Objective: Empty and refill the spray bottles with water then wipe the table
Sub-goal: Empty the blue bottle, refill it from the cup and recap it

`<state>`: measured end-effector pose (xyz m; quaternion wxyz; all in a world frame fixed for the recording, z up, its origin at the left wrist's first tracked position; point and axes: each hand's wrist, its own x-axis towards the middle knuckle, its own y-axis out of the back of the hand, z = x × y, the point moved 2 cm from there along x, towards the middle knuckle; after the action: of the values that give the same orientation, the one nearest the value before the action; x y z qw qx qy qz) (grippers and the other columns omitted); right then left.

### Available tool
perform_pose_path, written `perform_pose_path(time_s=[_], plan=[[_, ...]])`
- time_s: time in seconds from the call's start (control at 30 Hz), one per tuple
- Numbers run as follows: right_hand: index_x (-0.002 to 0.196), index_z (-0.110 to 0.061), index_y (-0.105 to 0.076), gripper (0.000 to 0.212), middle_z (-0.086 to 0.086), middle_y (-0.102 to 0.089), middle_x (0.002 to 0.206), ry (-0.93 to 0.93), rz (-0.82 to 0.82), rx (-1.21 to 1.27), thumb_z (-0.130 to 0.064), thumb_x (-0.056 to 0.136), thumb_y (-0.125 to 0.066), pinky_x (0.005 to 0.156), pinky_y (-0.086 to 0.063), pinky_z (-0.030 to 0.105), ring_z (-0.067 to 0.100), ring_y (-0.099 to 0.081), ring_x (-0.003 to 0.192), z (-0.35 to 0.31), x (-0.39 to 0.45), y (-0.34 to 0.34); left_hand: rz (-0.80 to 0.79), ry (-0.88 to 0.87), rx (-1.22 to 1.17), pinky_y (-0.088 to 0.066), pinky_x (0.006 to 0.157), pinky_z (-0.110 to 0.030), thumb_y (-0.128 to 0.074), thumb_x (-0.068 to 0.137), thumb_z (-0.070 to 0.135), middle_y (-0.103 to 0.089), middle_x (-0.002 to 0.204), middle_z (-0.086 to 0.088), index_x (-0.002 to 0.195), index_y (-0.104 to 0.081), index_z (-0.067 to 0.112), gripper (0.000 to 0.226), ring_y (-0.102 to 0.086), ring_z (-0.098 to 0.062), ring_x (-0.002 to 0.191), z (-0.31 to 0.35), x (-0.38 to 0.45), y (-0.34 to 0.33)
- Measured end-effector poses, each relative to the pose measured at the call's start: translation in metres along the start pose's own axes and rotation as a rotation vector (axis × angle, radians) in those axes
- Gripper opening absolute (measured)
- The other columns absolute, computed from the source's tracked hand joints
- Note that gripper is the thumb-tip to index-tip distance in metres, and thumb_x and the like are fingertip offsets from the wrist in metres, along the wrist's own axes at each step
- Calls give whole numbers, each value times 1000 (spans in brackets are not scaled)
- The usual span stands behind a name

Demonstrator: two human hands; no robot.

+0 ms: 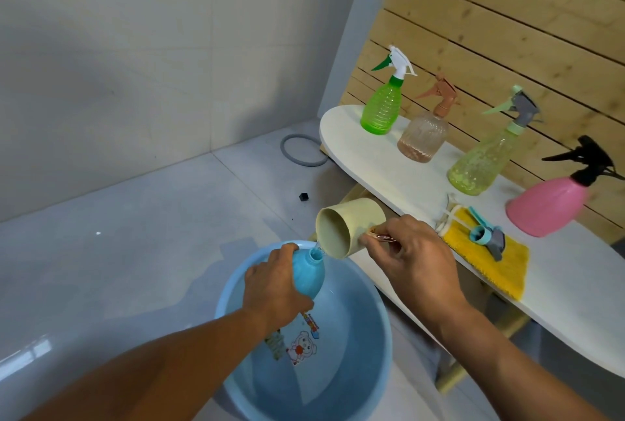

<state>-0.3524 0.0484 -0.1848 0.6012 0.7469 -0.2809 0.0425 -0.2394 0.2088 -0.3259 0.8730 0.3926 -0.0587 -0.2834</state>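
My left hand (272, 288) grips a light blue bottle (308, 273) with no spray head, held tilted over a blue basin (233, 288). My right hand (411, 260) holds a beige cup (348, 229) by its handle, tipped with its rim at the bottle's open neck; a thin stream of water runs in. The blue and grey spray head (487, 236) lies on a yellow cloth (490, 263) on the white table (558, 302).
Standing on the table are a green spray bottle (380, 109), a brown one (424, 138), a pale yellow-green one (483, 163) and a pink one (548, 205). A wooden slat wall (507, 14) backs the table. A grey ring (301, 150) and small black cube (303, 196) lie on the floor.
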Motion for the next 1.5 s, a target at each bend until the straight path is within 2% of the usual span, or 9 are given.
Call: perform_pose_path(time_s=[0.2,0.33,0.67,0.83,0.93,1.03,1.23,1.4,1.5], plan=[[92,-30,-73,21,-11,-60,80,37,11,-58,-49,91,-65,59,-47,33,11,-52,77,-3,0,2,-1,-1,-3,-46,106,-44,-94,65,45,-55,135,9,143,-39,36,96,-58,-21,115,0,0,0],[92,-28,-73,20,-11,-62,81,92,46,-106,-47,91,-68,59,-39,28,14,-53,79,-5,-2,2,3,-3,-13,-46,106,-44,-94,64,45,-55,134,9,143,-38,36,97,-58,-20,114,-1,0,-1],[92,-20,-74,19,-3,-68,91,354,143,-203,-37,96,-70,56,-46,36,24,-55,72,-7,-8,-1,0,-11,-28,-48,105,-43,-94,65,44,-56,133,10,142,-39,35,96,-57,-17,113,-2,5,-6],[87,-17,-73,25,2,-67,85,483,170,-270,-36,100,-64,54,-40,36,24,-50,65,-6,-10,-11,-20,1,-54,-49,105,-46,-95,65,42,-56,134,8,145,-39,34,99,-58,-21,117,-5,8,-9],[89,-23,-73,20,-7,-67,85,318,147,-152,-40,97,-67,54,-41,29,19,-53,69,-1,-10,-23,-28,16,-76,-53,99,-45,-94,64,39,-55,128,9,141,-39,35,95,-59,-21,112,-9,11,-12],[85,-33,-65,21,-19,-57,78,-97,26,30,-51,94,-64,55,-38,23,7,-51,73,14,-9,-48,-41,56,-116,-55,91,-42,-92,61,38,-56,122,10,136,-40,38,92,-61,-23,108,-16,12,-16],[78,-23,-59,38,-7,-62,72,-603,-305,173,-56,96,-55,60,-39,32,19,-59,73,69,-22,-132,-38,93,-156,-51,90,-36,-91,56,40,-56,124,12,137,-39,42,96,-61,-22,110,-45,18,-19],[73,-18,-50,36,1,-58,74,-658,-537,114,-35,104,-43,69,-45,35,25,-59,74,91,-45,-202,-42,77,-149,-53,96,-44,-92,60,38,-58,125,10,137,-39,42,94,-61,-23,111,-57,35,-11],[85,-18,-57,28,5,-62,85,-579,-635,32,-29,105,-40,72,-43,32,31,-66,91,93,-53,-229,-57,64,-156,-54,93,-42,-92,60,38,-58,123,12,134,-40,45,91,-61,-21,107,-58,45,-7]])
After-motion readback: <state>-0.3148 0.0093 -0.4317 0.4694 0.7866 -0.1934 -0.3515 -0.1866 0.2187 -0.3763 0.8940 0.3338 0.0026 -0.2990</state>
